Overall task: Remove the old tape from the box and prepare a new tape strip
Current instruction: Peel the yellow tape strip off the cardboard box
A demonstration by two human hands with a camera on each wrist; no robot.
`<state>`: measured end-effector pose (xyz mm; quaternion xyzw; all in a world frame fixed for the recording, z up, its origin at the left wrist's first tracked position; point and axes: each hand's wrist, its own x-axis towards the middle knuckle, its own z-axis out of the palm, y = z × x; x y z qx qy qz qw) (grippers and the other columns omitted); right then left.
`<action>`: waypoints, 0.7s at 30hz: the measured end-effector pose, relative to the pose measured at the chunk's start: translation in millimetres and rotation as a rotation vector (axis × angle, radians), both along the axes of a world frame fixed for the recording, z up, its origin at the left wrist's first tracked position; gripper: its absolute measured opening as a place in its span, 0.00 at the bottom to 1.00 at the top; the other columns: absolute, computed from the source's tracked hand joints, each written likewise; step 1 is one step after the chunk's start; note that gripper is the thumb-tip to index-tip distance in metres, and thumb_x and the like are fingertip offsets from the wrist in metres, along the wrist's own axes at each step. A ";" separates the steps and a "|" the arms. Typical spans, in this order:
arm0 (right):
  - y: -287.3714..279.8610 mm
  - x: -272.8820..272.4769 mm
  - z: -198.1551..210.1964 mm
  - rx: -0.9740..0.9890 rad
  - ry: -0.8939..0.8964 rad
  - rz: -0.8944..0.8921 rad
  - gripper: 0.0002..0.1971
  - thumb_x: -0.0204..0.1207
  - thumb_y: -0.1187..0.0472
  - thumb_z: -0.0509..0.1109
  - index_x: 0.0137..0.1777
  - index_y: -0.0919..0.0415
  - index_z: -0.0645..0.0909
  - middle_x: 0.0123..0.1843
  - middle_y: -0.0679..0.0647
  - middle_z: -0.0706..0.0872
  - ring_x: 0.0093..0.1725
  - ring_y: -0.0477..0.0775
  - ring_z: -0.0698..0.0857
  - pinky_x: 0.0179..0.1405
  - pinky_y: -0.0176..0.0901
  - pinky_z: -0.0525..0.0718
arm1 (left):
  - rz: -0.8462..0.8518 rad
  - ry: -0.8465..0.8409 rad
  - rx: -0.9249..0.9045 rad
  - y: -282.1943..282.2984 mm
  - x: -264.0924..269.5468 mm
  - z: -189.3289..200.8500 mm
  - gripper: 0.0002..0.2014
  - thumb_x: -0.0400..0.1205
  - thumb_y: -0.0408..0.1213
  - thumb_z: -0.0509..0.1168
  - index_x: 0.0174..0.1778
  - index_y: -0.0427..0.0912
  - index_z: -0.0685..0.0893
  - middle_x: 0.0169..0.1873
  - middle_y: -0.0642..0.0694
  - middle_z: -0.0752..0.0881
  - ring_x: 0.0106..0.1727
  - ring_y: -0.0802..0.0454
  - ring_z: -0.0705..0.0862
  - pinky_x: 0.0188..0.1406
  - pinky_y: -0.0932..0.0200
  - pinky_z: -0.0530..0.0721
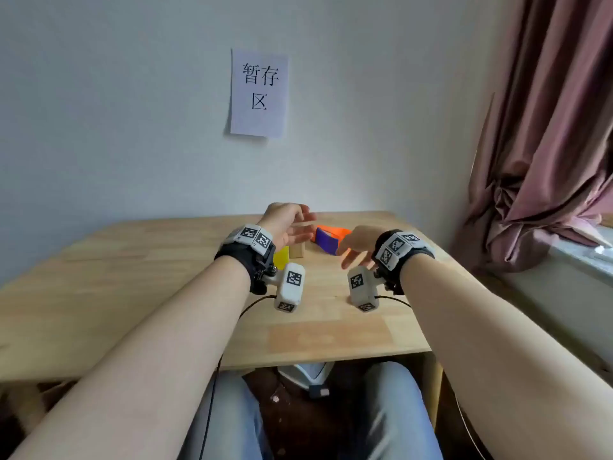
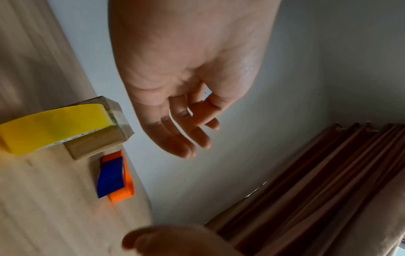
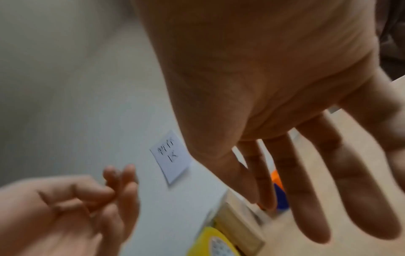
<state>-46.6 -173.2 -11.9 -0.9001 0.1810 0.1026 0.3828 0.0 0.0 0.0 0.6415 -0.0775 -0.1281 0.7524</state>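
Head view shows both hands raised above the wooden surface (image 1: 166, 260), and they hold nothing. The left hand (image 1: 287, 224) is in the air with the palm turned to the right; its fingers are relaxed and a little bent. The right hand (image 1: 356, 245) has its fingers stretched forward and spread, and it hangs above the surface, near the coloured dispenser.

The small cardboard box (image 1: 297, 250) stands on the surface near the wall, just under and behind the left hand. From the left wrist view the box (image 2: 96, 138) shows a clear, shiny tape strip (image 2: 116, 110) over its top edge. A yellow tape roll (image 2: 50, 126) stands just beside the box and touches it on the side closer to the person. The same yellow roll (image 1: 281, 257) is partly hidden by the left wrist in the head view.

To the right of the box lies an orange and blue tape dispenser (image 1: 328, 239), flat on the surface; in the left wrist view this dispenser (image 2: 115, 175) is apart from the box. The right wrist view is blurred, but it shows the open fingers (image 3: 328, 173) over the surface.

A paper sign (image 1: 259, 94) with black characters hangs on the white wall above. A pink curtain (image 1: 547, 127) hangs on the right.
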 end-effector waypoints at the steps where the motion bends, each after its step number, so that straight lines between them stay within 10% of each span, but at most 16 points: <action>1: -4.0 0.6 -9.6 -0.059 0.056 -0.004 0.18 0.84 0.58 0.69 0.71 0.63 0.77 0.52 0.56 0.95 0.39 0.58 0.86 0.29 0.41 0.84 | 0.005 0.009 0.020 -0.6 -2.2 -2.7 0.14 0.79 0.19 0.53 0.42 0.38 0.82 0.41 0.41 0.90 0.36 0.43 0.88 0.31 0.55 0.90; 6: -16.8 5.5 -45.0 -0.339 0.266 0.045 0.19 0.84 0.55 0.71 0.70 0.66 0.81 0.65 0.60 0.89 0.50 0.63 0.89 0.43 0.51 0.87 | 0.002 0.062 0.066 -2.2 3.7 -16.9 0.14 0.80 0.18 0.54 0.45 0.38 0.82 0.40 0.41 0.91 0.36 0.43 0.88 0.34 0.53 0.90; 8: -19.6 11.9 -56.8 -0.287 0.314 0.014 0.14 0.82 0.59 0.73 0.62 0.65 0.78 0.63 0.67 0.88 0.41 0.69 0.89 0.28 0.55 0.89 | 0.009 0.064 0.078 -5.7 12.1 -18.2 0.14 0.80 0.18 0.54 0.44 0.38 0.82 0.40 0.42 0.91 0.36 0.44 0.88 0.34 0.54 0.88; 13: -35.0 52.6 -104.3 -0.529 0.237 0.160 0.12 0.72 0.51 0.77 0.49 0.58 0.91 0.48 0.56 0.95 0.44 0.57 0.92 0.51 0.52 0.91 | 0.040 0.081 0.070 -13.7 40.0 -28.5 0.14 0.81 0.19 0.54 0.42 0.39 0.83 0.39 0.43 0.89 0.36 0.44 0.87 0.31 0.57 0.87; 18: -38.6 90.9 -113.9 -0.286 0.213 0.086 0.18 0.48 0.49 0.85 0.34 0.59 0.89 0.37 0.57 0.94 0.36 0.59 0.92 0.52 0.55 0.92 | 0.093 0.101 0.054 -11.2 72.0 -38.5 0.14 0.81 0.20 0.55 0.42 0.39 0.82 0.38 0.43 0.88 0.34 0.45 0.86 0.26 0.61 0.84; 21: -25.6 103.7 -100.1 0.011 0.067 0.027 0.09 0.64 0.62 0.80 0.39 0.64 0.84 0.30 0.56 0.83 0.32 0.57 0.83 0.32 0.44 0.90 | 0.135 0.113 0.048 -0.2 99.3 -39.3 0.14 0.81 0.20 0.55 0.43 0.40 0.83 0.38 0.44 0.89 0.33 0.47 0.86 0.25 0.63 0.78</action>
